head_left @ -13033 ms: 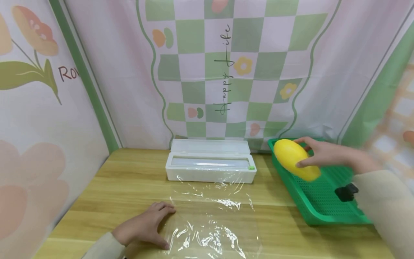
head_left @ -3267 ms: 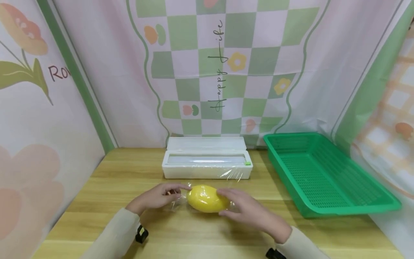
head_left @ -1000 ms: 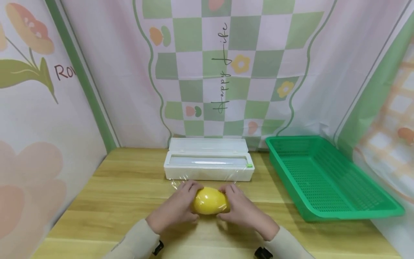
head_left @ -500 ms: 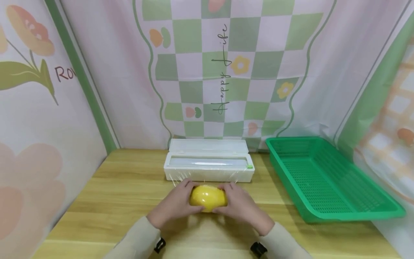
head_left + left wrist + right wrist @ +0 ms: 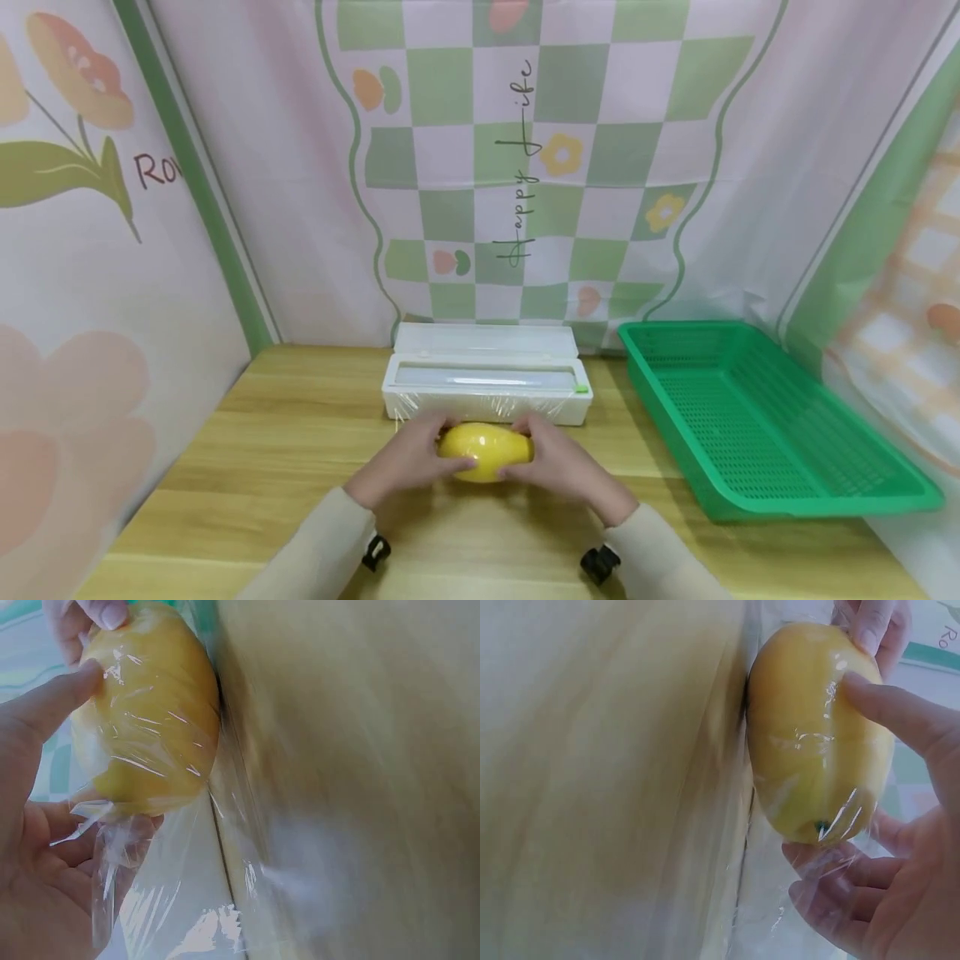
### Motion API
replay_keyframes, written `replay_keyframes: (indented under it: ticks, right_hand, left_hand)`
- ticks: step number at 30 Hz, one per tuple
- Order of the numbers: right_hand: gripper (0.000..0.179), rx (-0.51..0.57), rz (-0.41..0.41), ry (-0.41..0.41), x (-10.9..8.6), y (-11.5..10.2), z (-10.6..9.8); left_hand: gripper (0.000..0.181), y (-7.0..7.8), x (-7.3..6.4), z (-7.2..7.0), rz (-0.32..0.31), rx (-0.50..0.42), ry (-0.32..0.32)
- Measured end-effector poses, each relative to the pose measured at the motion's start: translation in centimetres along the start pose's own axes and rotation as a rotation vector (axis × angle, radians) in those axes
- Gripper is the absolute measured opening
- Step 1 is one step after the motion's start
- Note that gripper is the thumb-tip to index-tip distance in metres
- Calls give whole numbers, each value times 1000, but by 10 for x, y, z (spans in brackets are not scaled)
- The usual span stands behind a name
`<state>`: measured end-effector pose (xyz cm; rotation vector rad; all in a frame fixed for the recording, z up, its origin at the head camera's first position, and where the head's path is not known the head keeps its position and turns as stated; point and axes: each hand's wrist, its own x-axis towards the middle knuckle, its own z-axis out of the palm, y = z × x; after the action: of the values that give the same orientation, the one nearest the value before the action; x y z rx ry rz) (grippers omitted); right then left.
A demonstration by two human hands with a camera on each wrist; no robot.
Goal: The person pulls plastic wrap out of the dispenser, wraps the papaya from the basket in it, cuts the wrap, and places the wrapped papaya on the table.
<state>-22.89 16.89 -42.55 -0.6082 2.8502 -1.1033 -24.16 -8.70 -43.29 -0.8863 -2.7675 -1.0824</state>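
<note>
A smooth yellow fruit (image 5: pixel 487 450), oval and papaya-like, lies wrapped in clear cling film (image 5: pixel 142 742) just in front of the white dispenser. My left hand (image 5: pixel 405 458) holds its left end, with the thumb on the near side. Around the right end my right hand (image 5: pixel 562 462) grips in the same way. A small dark stem spot shows at that end in the right wrist view. Film hangs loose past both ends and under the fingers. From the fruit the sheet reaches back to the cling film dispenser (image 5: pixel 487 407), whose lid stands raised over the roll.
A green perforated plastic basket (image 5: pixel 675 442) stands on the right of the wooden table (image 5: pixel 247 467). Patterned cloth (image 5: pixel 442 92) hangs behind the table and along both sides.
Earlier my right hand lifted the fruit over the basket while film lay spread on the table. Now the fruit is wrapped and both hands have moved it back closer to the dispenser.
</note>
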Motion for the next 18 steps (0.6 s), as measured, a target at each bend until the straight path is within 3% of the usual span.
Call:
replay_keyframes:
  ticks: [7, 18]
  right_hand:
    - [51, 78, 10, 1, 9, 7, -3]
    - [43, 9, -21, 17, 19, 16, -4]
  left_hand:
    - [45, -7, 8, -2, -56, -156, -3]
    - [32, -19, 20, 0, -102, -231, -26]
